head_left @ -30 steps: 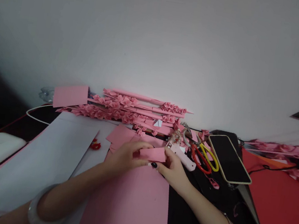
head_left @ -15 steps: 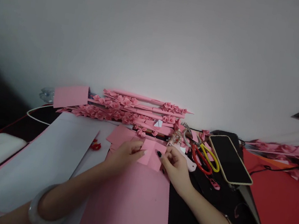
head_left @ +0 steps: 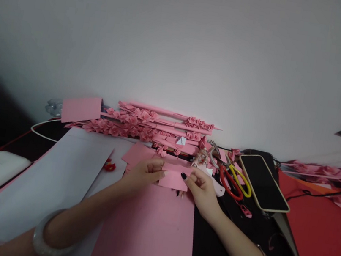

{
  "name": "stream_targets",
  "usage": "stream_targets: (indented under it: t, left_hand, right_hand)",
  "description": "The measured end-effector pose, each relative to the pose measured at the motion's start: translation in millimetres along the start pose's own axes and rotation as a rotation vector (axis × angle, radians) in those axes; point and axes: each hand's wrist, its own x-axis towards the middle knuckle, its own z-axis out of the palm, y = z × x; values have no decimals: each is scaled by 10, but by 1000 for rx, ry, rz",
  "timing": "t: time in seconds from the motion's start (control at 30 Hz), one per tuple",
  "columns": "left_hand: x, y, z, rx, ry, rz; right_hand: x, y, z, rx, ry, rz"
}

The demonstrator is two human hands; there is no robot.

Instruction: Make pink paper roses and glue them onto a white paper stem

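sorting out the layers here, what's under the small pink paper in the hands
Fingertips show below the near edge of the small pink paper, and the large pink sheet is visible there too. Anything else directly beneath the small paper is covered.

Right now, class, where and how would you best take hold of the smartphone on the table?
I'd grip the smartphone at its near end, squeezing across its two straight long edges, coming from the near side. It lies screen up, and the yellow handle crowds its left edge farther up. The right hand is nearer, but holds a small pink paper.
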Motion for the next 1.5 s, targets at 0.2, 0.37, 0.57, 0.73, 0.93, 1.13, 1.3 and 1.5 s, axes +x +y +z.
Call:
stream_targets:
  t: [0.2,0.37,0.57,0.73,0.93,1.13,1.3,1.5]
  left_hand:
    - [-49,117,6,-315,30,-112]
    - [-45,119,0,-443,-10,-165]
    - [-6,71,5,-277,27,-131]
    - [12,85,34,-137,74,-107]
    - [14,67,44,-110,75,-149]
    - [17,52,43,-99,84,-124]
    - [15,44,49,-88,105,-141]
    - [14,-16,24,31,102,-15]
  right_hand:
    - [23,-8,-36,218,-48,57]
    - [35,-46,-81,327,-122,90]
    - [37,14,-70,195,-99,88]
    - [46,8,-32,51,-101,120]
    - [43,-22,-14,17,-71,129]
    - [53,-12,-19,7,-62,114]
    - [51,0,-30,20,-56,108]
    - [39,30,-6,8,-18,119]
